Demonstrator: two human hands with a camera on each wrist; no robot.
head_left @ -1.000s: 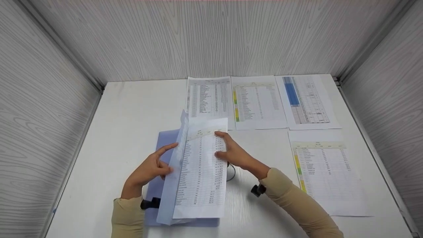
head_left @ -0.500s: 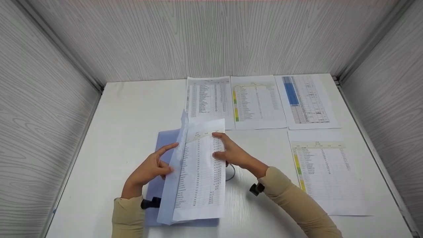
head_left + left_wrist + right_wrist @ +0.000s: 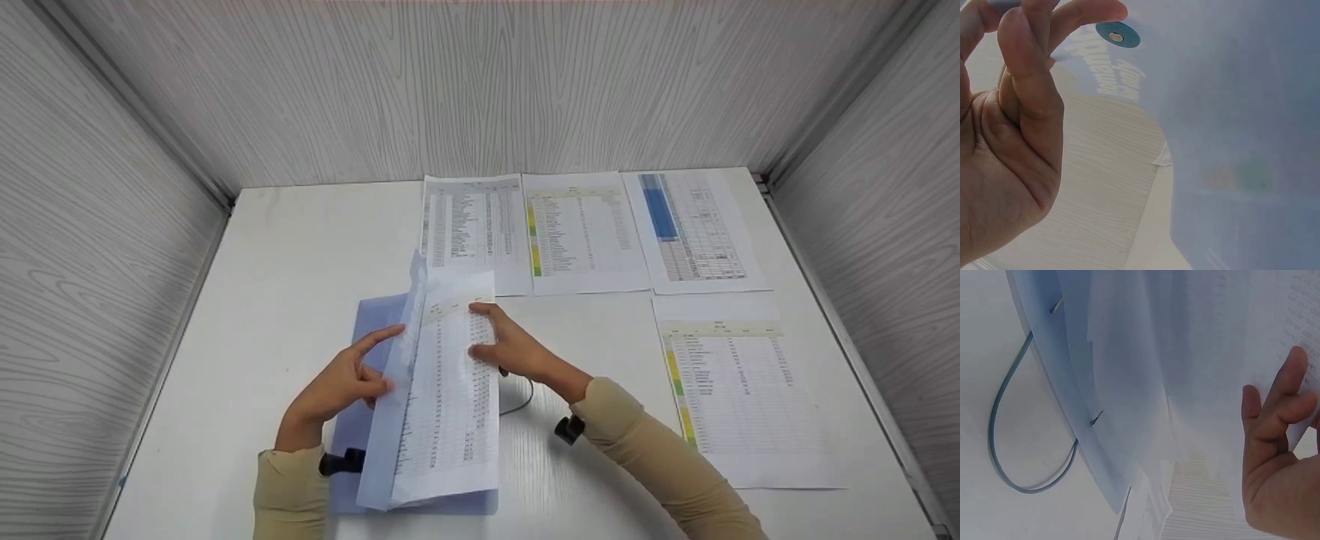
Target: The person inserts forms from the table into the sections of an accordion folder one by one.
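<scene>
A translucent blue document folder (image 3: 388,439) stands partly raised at the middle front, one side flat on the table. My left hand (image 3: 330,390) grips its raised side, index finger and thumb on the plastic; the left wrist view has a fingertip beside a teal button (image 3: 1131,38). Printed paper (image 3: 450,397) sits with its left edge inside the folder. On the paper's right side, my right hand (image 3: 517,349) holds it, thumb and index finger in front and other fingers (image 3: 1269,433) behind. A thin cord (image 3: 994,422) loops from the folder's edge.
Printed sheets lie along the back: one with grey columns (image 3: 472,225), one with a yellow-green strip (image 3: 589,232), one with a blue block (image 3: 694,232). Another sheet (image 3: 735,405) lies at the right. Wood-grain panels (image 3: 480,90) enclose the white table (image 3: 300,247).
My right hand has moved left with the paper, and more of the paper is now inside the folder. The left hand and the folder have stayed in place.
</scene>
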